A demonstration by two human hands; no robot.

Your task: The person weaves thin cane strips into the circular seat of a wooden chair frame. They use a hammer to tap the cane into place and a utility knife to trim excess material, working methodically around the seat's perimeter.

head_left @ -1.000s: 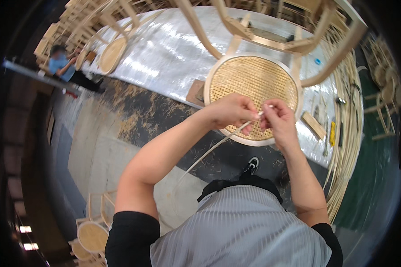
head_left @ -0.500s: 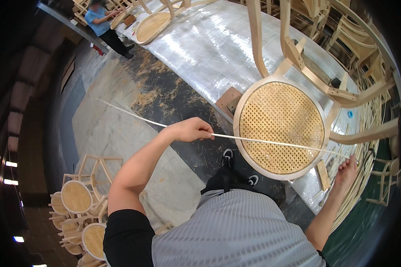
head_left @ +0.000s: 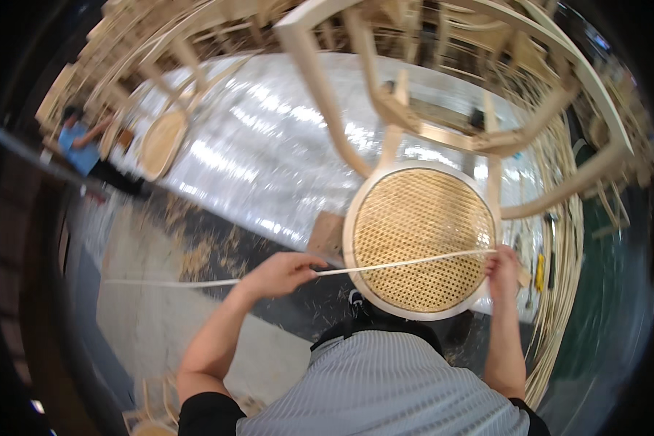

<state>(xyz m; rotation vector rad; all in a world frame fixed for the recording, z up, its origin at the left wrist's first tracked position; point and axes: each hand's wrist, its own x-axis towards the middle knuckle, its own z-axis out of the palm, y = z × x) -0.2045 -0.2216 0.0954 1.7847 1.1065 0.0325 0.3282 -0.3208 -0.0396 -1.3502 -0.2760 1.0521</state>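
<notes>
Pale strip is stretched across the near part of the woven seat panel, between both hands. Its long tail is carried leftward past the left hand, out over the floor; tail end blurred. Whether the weave is touched by the strip cannot be told. The chair frame is set on the worktop, its seat pushed out past the near edge, toward the right end.

Risks, as judged: the strip could be kinked or split if it is pulled hard at a sharp angle over the seat rim. The loose tail could be snagged or dirtied if it is let drop onto the shavings. The right-hand end could be lost if too little is pinched. The yellow tool near the worktop's right edge could be knocked if the right elbow is swung out.

Pose: the left hand is held just off the seat's left side, back up, elbow bent, strip gripped between thumb and fingers. The right hand is placed at the seat's right rim, forearm nearly straight ahead, fingers curled, strip end apparently pinched.
</notes>
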